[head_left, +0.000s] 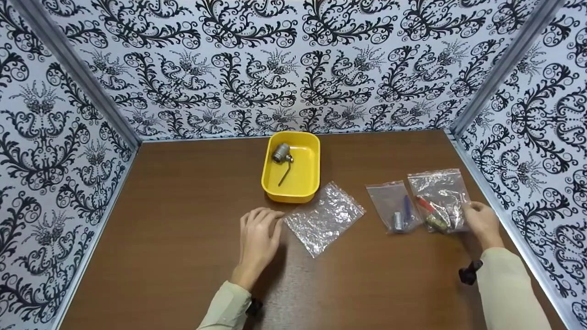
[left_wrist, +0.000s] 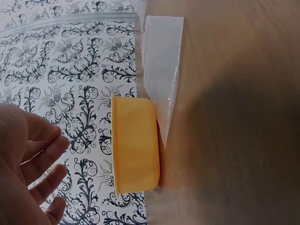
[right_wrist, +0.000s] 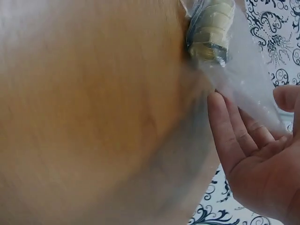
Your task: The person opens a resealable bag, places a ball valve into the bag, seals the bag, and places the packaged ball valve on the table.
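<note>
My left hand [head_left: 260, 233] hovers at the left corner of a clear zip bag [head_left: 323, 220], its fingers loosely bent with nothing between them. In the left wrist view the thumb and fingertips [left_wrist: 58, 140] stand apart from the bag. At the far right, my right hand [head_left: 482, 222] touches the side edge of another zip bag [head_left: 438, 183], which contains a red item [head_left: 425, 204] and a brass-coloured fitting [head_left: 435, 223]. The right wrist view shows straight fingers [right_wrist: 225, 126] against the plastic and the thumb held away from them.
Behind the flat bag stands a yellow tray [head_left: 305, 172] with a metal fitting [head_left: 281, 152] and a bent rod [head_left: 285, 176] inside. A smaller zip bag [head_left: 385, 197] holds a blue item [head_left: 407, 206] and a metal cylinder [head_left: 398, 221]. Patterned walls [head_left: 284, 68] enclose the brown table [head_left: 183, 206].
</note>
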